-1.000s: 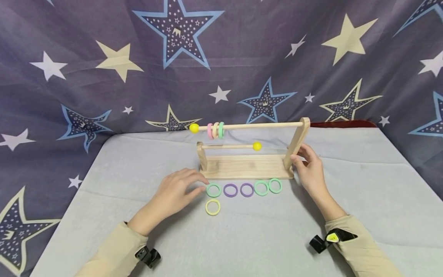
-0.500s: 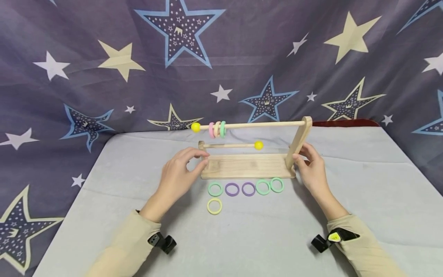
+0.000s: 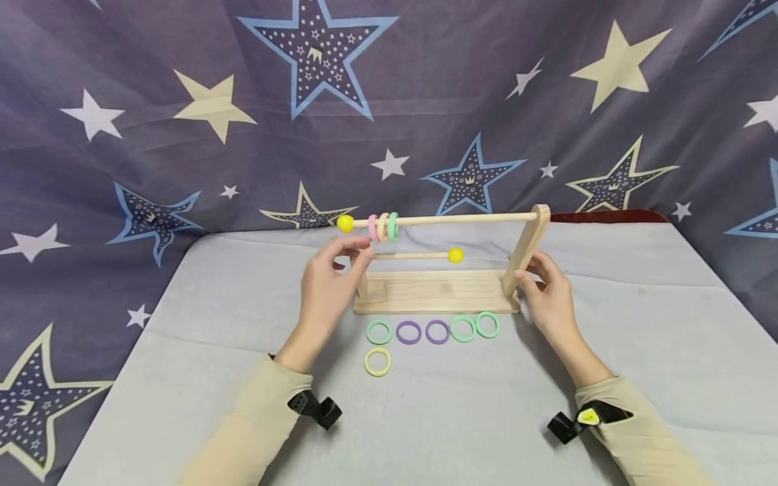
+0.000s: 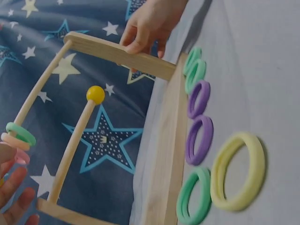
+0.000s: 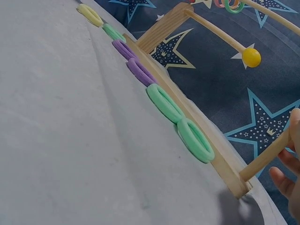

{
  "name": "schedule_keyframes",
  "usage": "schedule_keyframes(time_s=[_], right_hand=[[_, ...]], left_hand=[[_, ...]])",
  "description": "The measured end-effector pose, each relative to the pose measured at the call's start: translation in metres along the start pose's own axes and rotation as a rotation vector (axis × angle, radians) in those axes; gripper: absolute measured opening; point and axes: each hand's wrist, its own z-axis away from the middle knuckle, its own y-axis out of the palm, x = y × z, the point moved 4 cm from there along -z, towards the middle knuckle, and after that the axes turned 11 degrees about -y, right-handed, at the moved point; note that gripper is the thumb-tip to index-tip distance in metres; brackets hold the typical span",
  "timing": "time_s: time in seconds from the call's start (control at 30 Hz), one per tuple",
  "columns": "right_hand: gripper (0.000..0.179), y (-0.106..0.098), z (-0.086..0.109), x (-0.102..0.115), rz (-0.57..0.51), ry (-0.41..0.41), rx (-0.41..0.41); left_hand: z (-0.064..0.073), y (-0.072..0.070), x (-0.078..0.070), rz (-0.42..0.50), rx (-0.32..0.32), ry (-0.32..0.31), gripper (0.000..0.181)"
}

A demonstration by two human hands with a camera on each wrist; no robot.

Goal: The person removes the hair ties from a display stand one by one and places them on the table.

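My left hand point(image 3: 331, 280) is raised at the left end of a wooden stand point(image 3: 425, 293), thumb and index finger close together just below a pink ring point(image 3: 373, 229). That ring hangs on the upper rod point(image 3: 462, 219) beside a cream ring point(image 3: 382, 227) and a green ring point(image 3: 392, 227), near the yellow end ball point(image 3: 345, 223). In the left wrist view, my left fingers point(image 4: 11, 185) overlap the edge of the pink ring. My right hand point(image 3: 550, 297) grips the tall right upright point(image 3: 526, 250) between thumb and fingers. A shorter lower rod point(image 3: 413, 256) ends in another yellow ball point(image 3: 455, 254).
Along the stand's front edge lie a green ring point(image 3: 379, 331), two purple rings point(image 3: 409, 332) and two more green rings point(image 3: 463, 329). Closer to me is a yellow ring point(image 3: 377, 362). A star-patterned curtain point(image 3: 401, 88) hangs behind the grey cloth-covered table point(image 3: 456, 418).
My left hand has risen from beside the leftmost green ring on the table to the pink ring's level on the upper rod. The right hand keeps its grip on the upright.
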Motion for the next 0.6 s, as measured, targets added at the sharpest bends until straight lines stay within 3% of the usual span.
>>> schedule_keyframes(time_s=[0.27,0.6], right_hand=[[0.043,-0.0011,0.0004,0.0001,0.001,0.003,-0.001],[0.043,-0.0006,0.0002,-0.0021,-0.005,-0.013,-0.003]], left_hand=[[-0.0015,0.0053,-0.0026,0.022,-0.046,-0.083,0.021],[-0.0004,0.0101,-0.0009,0.027,-0.066,-0.125,0.02]])
